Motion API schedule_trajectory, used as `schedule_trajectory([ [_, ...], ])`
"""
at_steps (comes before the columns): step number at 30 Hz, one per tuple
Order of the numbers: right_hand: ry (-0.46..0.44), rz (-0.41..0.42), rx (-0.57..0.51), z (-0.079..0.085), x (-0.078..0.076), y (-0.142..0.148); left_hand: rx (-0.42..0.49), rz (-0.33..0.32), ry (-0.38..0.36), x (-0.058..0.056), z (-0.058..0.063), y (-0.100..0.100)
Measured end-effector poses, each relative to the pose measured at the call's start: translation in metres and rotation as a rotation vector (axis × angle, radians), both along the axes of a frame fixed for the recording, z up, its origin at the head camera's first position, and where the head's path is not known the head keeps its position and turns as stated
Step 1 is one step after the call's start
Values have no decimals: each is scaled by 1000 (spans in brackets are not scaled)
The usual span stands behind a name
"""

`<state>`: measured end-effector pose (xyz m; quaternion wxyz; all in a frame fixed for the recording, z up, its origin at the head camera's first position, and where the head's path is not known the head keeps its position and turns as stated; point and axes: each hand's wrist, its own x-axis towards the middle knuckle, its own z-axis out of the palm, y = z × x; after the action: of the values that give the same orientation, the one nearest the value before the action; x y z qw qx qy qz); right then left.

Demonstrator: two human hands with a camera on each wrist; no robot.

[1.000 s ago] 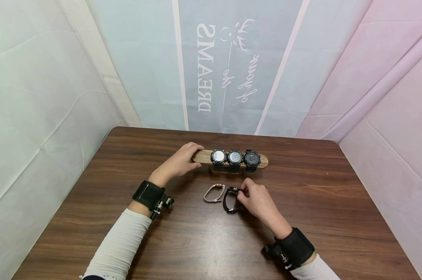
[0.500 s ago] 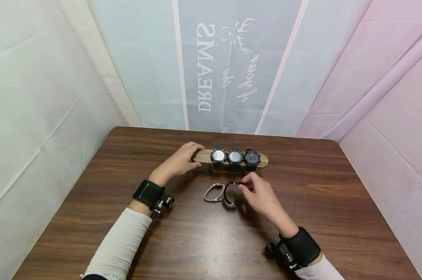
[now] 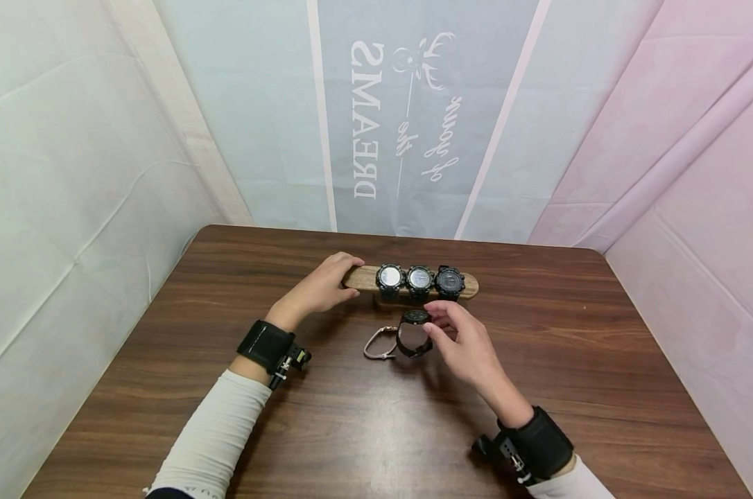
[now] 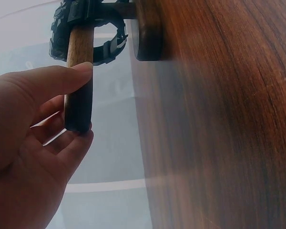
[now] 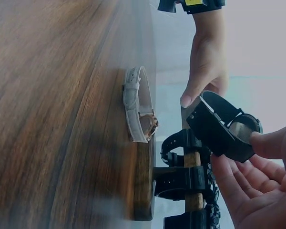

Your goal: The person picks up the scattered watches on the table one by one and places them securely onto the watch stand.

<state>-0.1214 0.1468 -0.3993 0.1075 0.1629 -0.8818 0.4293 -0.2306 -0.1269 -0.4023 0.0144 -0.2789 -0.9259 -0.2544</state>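
My left hand [image 3: 320, 284] holds the left end of a wooden watch stand [image 3: 360, 278], thumb on the near side and fingers on the far side of its bar [image 4: 79, 47]. Three black watches, a left one [image 3: 390, 277], a middle one [image 3: 420, 278] and a right one [image 3: 449, 281], are strapped round the bar. In front of the stand, my right hand [image 3: 466, 341] pinches a black watch [image 5: 219, 126] by its case, its strap forming a loop below. The right wrist view shows this watch raised off the table, near the stand.
A white-strapped watch [image 3: 371, 344] with a rose-gold case lies on the brown wooden table [image 3: 326, 423], left of the held watch. The stand's base [image 4: 149, 33] rests on the table. Behind the far table edge hangs a printed cloth [image 3: 414, 208].
My right hand has lifted the black watch and brought it closer to the stand, turning it so its face points upward. My left hand stays on the stand.
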Motion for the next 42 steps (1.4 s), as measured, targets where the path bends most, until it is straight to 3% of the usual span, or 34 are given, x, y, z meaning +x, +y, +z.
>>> schedule_trajectory([
  [8,29,14,-74,0,2,-6,-1,1,0,1,0,0],
  [16,81,-11,-82,0,2,-10,-29,-6,19,8,5,1],
  [24,85,-22,-97,2,0,-16,-22,-34,103,18,17,4],
  [29,97,-25,-106,3,-1,-20,17,-73,130,29,27,7],
  [36,108,-22,-105,5,-3,-22,133,-179,104,42,44,14],
  [42,118,-3,-124,8,-4,-25,180,-271,82,49,49,20],
])
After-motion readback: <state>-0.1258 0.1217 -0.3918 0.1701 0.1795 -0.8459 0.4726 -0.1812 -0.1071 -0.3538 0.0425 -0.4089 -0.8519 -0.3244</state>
